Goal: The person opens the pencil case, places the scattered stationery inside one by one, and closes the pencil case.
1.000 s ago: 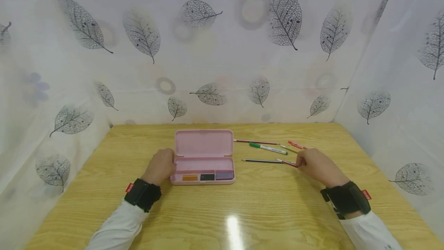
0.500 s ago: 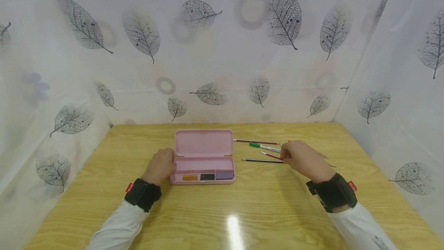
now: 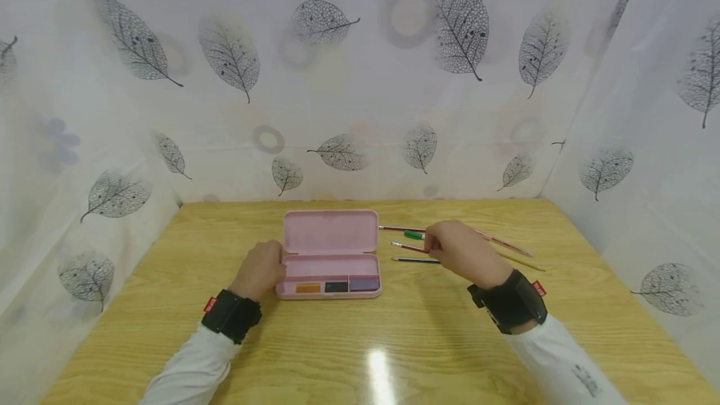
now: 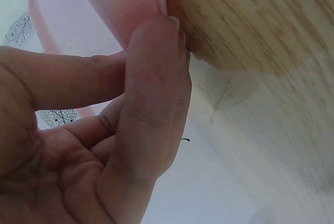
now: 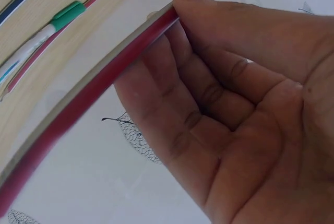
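Note:
My left hand (image 3: pixel 260 269) grips the left end of an open pink pencil case (image 3: pixel 330 264). In the left wrist view its thumb and fingers (image 4: pixel 151 78) pinch the pink edge. To the right, above the table, my right hand (image 3: pixel 469 254) pinches a red pencil (image 3: pixel 410 247) by thumb and fingertips. That pencil (image 5: pixel 88 93) crosses the right wrist view at a slant. Orange, black and purple blocks sit in the case's front compartments. A green-capped marker (image 3: pixel 414 235) lies behind the right hand, partly hidden.
On the wooden table (image 3: pixel 315 349) lie another red pencil (image 3: pixel 396 228), a dark pencil (image 3: pixel 413 260) and a yellowish pencil (image 3: pixel 525 262). A reddish stick (image 3: pixel 509 245) is partly covered by the right hand. Leaf-printed sheeting (image 3: pixel 360 99) surrounds the table.
My right hand has lifted the red pencil and carried it left toward the case, uncovering the things at the right. The left hand and the case have stayed put.

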`<action>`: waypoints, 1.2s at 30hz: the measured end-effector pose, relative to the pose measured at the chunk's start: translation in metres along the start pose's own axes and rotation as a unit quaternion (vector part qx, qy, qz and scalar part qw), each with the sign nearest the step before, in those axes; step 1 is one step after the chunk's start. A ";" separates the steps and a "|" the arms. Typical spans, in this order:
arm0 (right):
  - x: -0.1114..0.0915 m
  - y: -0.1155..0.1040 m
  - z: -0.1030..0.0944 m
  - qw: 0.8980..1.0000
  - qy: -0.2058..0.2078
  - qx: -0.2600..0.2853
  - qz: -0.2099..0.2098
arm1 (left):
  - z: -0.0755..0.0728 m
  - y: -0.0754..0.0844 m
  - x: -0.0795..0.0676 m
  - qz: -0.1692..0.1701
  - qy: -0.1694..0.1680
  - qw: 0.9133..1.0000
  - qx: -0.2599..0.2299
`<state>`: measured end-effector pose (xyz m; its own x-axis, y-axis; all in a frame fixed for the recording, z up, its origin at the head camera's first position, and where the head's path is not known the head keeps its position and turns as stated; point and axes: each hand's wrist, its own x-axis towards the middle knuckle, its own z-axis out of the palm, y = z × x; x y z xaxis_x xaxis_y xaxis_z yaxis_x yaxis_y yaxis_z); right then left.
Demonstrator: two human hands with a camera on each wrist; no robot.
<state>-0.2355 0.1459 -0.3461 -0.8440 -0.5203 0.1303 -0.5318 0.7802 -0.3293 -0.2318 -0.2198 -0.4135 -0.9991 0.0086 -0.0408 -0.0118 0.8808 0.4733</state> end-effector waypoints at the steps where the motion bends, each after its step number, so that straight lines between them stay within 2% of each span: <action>1: 0.002 -0.002 0.000 1.000 0.002 0.000 -0.003 | 0.000 0.000 0.000 0.000 0.000 1.000 0.000; 19: 0.034 -0.046 0.015 0.999 0.003 -0.018 -0.042 | 0.003 -0.003 0.003 0.007 0.003 1.000 -0.005; 26: 0.047 -0.059 0.026 0.995 0.012 -0.033 -0.091 | 0.002 -0.002 0.002 0.004 -0.001 1.000 -0.011; 36: 0.065 -0.081 0.025 0.996 0.010 -0.019 -0.090 | 0.001 -0.001 0.002 0.001 -0.003 1.000 0.000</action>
<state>-0.2448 0.0400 -0.3347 -0.7358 -0.6460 0.2032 -0.6765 0.6879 -0.2629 -0.2334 -0.2201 -0.4147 -0.9989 0.0130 -0.0448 -0.0098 0.8804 0.4741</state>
